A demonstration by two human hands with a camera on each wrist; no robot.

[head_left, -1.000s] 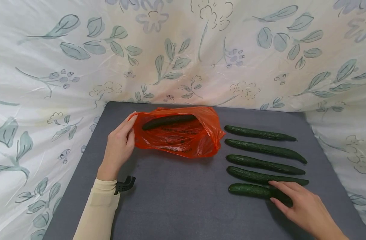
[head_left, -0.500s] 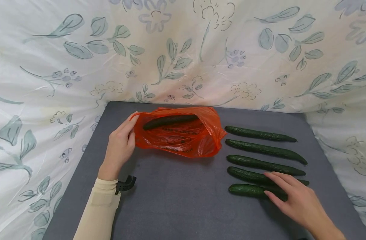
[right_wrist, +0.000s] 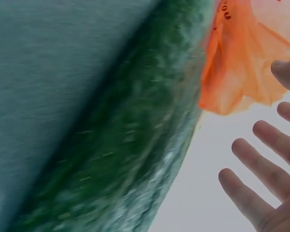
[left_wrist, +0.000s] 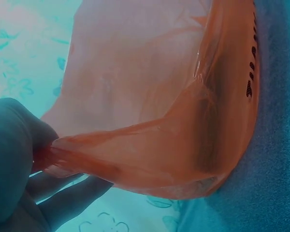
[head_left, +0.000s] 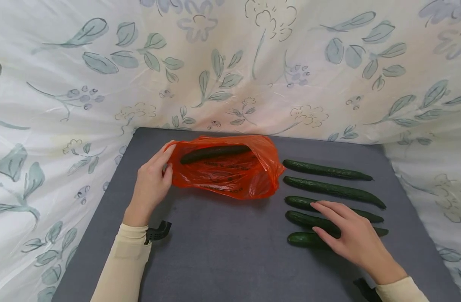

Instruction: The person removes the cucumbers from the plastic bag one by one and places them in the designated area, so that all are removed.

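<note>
My left hand [head_left: 151, 184] pinches the left edge of an orange plastic bag [head_left: 268, 155]; in the left wrist view the thumb and fingers [left_wrist: 72, 198] hold its gathered rim. The bag lies with its mouth spread, and one dark green cucumber [head_left: 215, 153] rests inside. My right hand [head_left: 351, 235] hovers over the nearer cucumbers, fingers spread and nothing held, partly hiding the nearest cucumber [head_left: 302, 240] and the two beyond it. In the right wrist view the straight fingers [right_wrist: 261, 159] stand apart from a cucumber [right_wrist: 121, 135].
On the right of the grey table [head_left: 223, 260], several cucumbers lie in a column, with the farthest cucumber [head_left: 328, 171] close to the bag's right side. A floral curtain [head_left: 253, 63] surrounds the table's back and sides.
My right hand has moved left and away from me, from over the nearest cucumber to above the middle ones. The left hand keeps its hold on the bag.
</note>
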